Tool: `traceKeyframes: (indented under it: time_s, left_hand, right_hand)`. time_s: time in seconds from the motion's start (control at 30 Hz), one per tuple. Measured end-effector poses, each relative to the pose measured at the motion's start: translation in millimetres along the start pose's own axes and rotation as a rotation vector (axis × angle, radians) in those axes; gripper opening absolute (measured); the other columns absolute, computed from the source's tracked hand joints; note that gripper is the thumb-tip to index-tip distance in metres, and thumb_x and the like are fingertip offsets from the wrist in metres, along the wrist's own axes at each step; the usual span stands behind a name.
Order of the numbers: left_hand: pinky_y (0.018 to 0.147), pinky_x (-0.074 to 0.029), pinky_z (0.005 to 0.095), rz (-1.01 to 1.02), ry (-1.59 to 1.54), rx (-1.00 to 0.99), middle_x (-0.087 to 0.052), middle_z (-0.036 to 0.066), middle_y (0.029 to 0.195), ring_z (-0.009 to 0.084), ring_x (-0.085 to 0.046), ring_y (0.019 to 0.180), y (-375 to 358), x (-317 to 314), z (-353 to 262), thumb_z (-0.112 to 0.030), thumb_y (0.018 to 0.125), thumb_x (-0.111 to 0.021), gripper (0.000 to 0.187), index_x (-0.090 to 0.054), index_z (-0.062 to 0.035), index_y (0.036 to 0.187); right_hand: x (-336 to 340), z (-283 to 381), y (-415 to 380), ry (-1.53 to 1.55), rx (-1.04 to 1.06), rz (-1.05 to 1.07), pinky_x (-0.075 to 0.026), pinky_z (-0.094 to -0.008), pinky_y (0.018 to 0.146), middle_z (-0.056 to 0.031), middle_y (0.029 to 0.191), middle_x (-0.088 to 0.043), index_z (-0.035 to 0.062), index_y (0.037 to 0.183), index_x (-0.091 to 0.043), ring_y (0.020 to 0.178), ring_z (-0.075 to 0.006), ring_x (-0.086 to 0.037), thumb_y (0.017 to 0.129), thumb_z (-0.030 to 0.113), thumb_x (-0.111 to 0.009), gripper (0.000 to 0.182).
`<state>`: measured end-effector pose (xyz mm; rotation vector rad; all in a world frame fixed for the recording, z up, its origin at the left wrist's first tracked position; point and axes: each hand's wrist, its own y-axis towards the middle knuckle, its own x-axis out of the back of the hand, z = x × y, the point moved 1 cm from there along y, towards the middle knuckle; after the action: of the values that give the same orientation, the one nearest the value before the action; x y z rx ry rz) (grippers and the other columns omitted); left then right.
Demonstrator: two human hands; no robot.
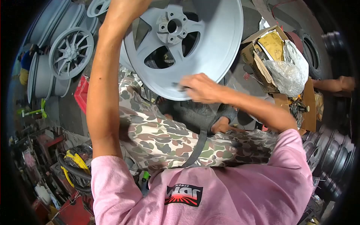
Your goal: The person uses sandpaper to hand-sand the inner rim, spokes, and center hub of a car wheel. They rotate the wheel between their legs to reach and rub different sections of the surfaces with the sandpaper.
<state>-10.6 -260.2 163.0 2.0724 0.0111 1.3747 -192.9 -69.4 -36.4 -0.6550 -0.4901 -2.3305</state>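
Note:
A large grey car wheel rim [225, 48] stands tilted in front of me, its five-hole hub facing up. My right hand [202, 88] is at the rim's near edge, blurred by motion. Its fingers are closed on a small dark piece of what looks like sandpaper [181, 87], held against the lip. At the top edge of the head view, my left hand [131, 5] reaches to the far left side of the rim. Its fingers lie outside the picture, so its grip is hidden.
More wheels [71, 52] are stacked at left, near a red case [81, 93]. At right are a cardboard box [258, 63] with yellow paper and clear plastic, a tire [309, 52], and another person's arm [332, 85]. Tools and a yellow cable [77, 162] crowd the lower left.

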Motion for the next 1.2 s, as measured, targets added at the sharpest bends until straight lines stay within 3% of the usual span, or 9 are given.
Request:
traceKeyframes:
  time_s: [0.17, 0.4, 0.67, 0.77, 0.87, 0.93, 1.0, 1.1, 1.2]
  left_hand:
    - [0.091, -0.052, 0.0502, -0.114, -0.030, -0.051, -0.070, 0.033, 0.103, 0.0481, -0.066, 0.105, 5, -6, 21, -0.011, 0.084, -0.063, 0.033, -0.068, 0.0061, 0.112]
    - [0.093, -0.053, 0.0458, 0.008, -0.132, -0.047, -0.071, 0.030, 0.107, 0.0441, -0.068, 0.106, 16, 2, 27, -0.010, 0.081, -0.062, 0.040, -0.069, 0.0017, 0.119]
    - [0.089, -0.055, 0.0444, -0.022, -0.095, -0.028, -0.072, 0.029, 0.104, 0.0429, -0.070, 0.101, 21, -5, 49, -0.012, 0.083, -0.063, 0.041, -0.069, 0.0001, 0.121]
    - [0.089, -0.055, 0.0441, -0.014, -0.062, 0.015, -0.072, 0.029, 0.103, 0.0427, -0.071, 0.101, 17, -2, 33, -0.013, 0.083, -0.063, 0.041, -0.069, 0.0004, 0.121]
    - [0.089, -0.055, 0.0445, -0.002, -0.077, -0.019, -0.072, 0.030, 0.103, 0.0435, -0.070, 0.100, 20, -1, 24, -0.012, 0.082, -0.062, 0.041, -0.069, 0.0013, 0.120]
    - [0.089, -0.054, 0.0451, -0.004, -0.136, -0.044, -0.071, 0.030, 0.104, 0.0441, -0.070, 0.100, 12, -3, 24, -0.012, 0.082, -0.062, 0.040, -0.069, 0.0019, 0.120]
    - [0.093, -0.052, 0.0460, -0.014, -0.153, -0.056, -0.071, 0.031, 0.106, 0.0448, -0.068, 0.103, 9, -2, 16, -0.010, 0.083, -0.060, 0.039, -0.069, 0.0032, 0.118]
    - [0.096, -0.051, 0.0460, -0.066, -0.173, -0.111, -0.069, 0.032, 0.107, 0.0452, -0.066, 0.107, 5, -2, 7, -0.008, 0.084, -0.058, 0.037, -0.068, 0.0046, 0.117]
    - [0.093, -0.052, 0.0449, -0.020, -0.206, -0.115, -0.070, 0.031, 0.103, 0.0445, -0.067, 0.104, -4, 9, -6, -0.008, 0.084, -0.057, 0.035, -0.068, 0.0061, 0.114]
  right_hand:
    - [-10, 38, 1, 0.181, -0.133, -0.174, -0.057, -0.0436, 0.091, -0.0174, 0.117, -0.068, 0.0017, 0.118, -0.068, 0.104, -0.0325, -0.067, 0.086, 0.000, -0.058, 0.033]
    - [49, -68, -101, -0.835, -0.346, -0.034, -0.048, -0.0400, 0.110, -0.0174, 0.138, -0.062, 0.0016, 0.130, -0.066, 0.131, -0.0316, -0.058, 0.078, -0.004, -0.063, 0.052]
    - [-21, 31, -11, 0.216, -0.078, -0.203, -0.046, -0.0430, 0.112, -0.0229, 0.137, -0.062, -0.0045, 0.130, -0.063, 0.127, -0.0360, -0.061, 0.086, -0.007, -0.047, 0.047]
    - [41, -98, -50, -0.345, -0.339, 0.221, -0.041, -0.0434, 0.118, -0.0250, 0.140, -0.060, -0.0009, 0.133, -0.063, 0.133, -0.0368, -0.057, 0.084, -0.006, -0.047, 0.052]
    - [77, -196, -47, -1.430, -0.330, 0.033, -0.031, -0.0474, 0.123, -0.0231, 0.156, -0.045, 0.0064, 0.139, -0.062, 0.148, -0.0347, -0.040, 0.092, 0.006, -0.046, 0.049]
    - [25, -228, -29, -1.254, -0.489, 0.061, -0.027, -0.0527, 0.123, -0.0231, 0.160, -0.040, 0.0032, 0.141, -0.059, 0.151, -0.0366, -0.034, 0.095, 0.014, -0.047, 0.048]
    - [-48, -175, 36, -0.612, -0.502, 0.667, -0.036, -0.0552, 0.116, -0.0271, 0.153, -0.045, -0.0015, 0.139, -0.056, 0.143, -0.0391, -0.045, 0.101, 0.026, -0.048, 0.048]
    - [-72, -26, 95, 0.335, -0.147, -0.109, -0.043, -0.0472, 0.113, -0.0285, 0.147, -0.049, -0.0069, 0.135, -0.057, 0.131, -0.0410, -0.052, 0.107, 0.027, -0.039, 0.047]
    - [-32, 15, 100, 0.525, -0.044, -0.207, -0.042, -0.0457, 0.115, -0.0267, 0.144, -0.053, -0.0045, 0.131, -0.062, 0.135, -0.0388, -0.050, 0.105, 0.026, -0.040, 0.045]
